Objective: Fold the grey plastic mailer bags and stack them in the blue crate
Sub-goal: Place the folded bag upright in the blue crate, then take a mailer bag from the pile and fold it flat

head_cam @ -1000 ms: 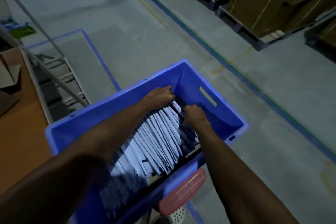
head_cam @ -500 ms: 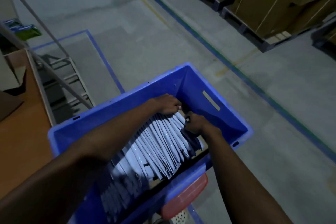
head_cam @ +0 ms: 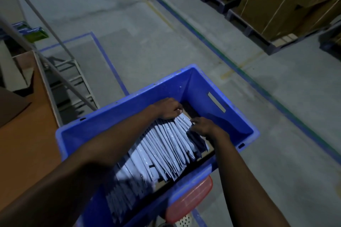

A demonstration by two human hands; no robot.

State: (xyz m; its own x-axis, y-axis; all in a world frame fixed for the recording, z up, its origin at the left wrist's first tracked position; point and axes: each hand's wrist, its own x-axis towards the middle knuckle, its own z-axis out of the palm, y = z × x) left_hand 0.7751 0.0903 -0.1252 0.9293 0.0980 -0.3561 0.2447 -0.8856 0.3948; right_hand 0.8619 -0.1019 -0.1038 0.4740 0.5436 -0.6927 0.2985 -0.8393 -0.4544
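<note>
Where the view is nearest, a red stool (head_cam: 190, 202) peeks out from under the crate (head_cam: 129, 97). Two bare arms reach over the near rim and down into it.

The bags (head_cam: 166, 151) are in the crate. They stand on edge in a long row and lean on each other. The row runs from the near left corner up to the middle. Past the last bag, a bit of brown bottom shows.

Both hands meet at the far end of the row. The left hand (head_cam: 167, 108) has its fingers curled down over the top corners of the last bags and holds them. The right hand (head_cam: 202, 127) sits just beside it. Its bent fingers touch the edge of the last bag, but the thumb is hidden, so I cannot tell if it pinches the bag.

An orange-brown table (head_cam: 27, 143) is on the left, just beside the crate. Behind it stands a grey metal frame (head_cam: 73, 72). Blue lines (head_cam: 110, 68) run over the grey floor. Far off on the right, big brown boxes (head_cam: 273, 5) sit on dark pallets (head_cam: 258, 37).
</note>
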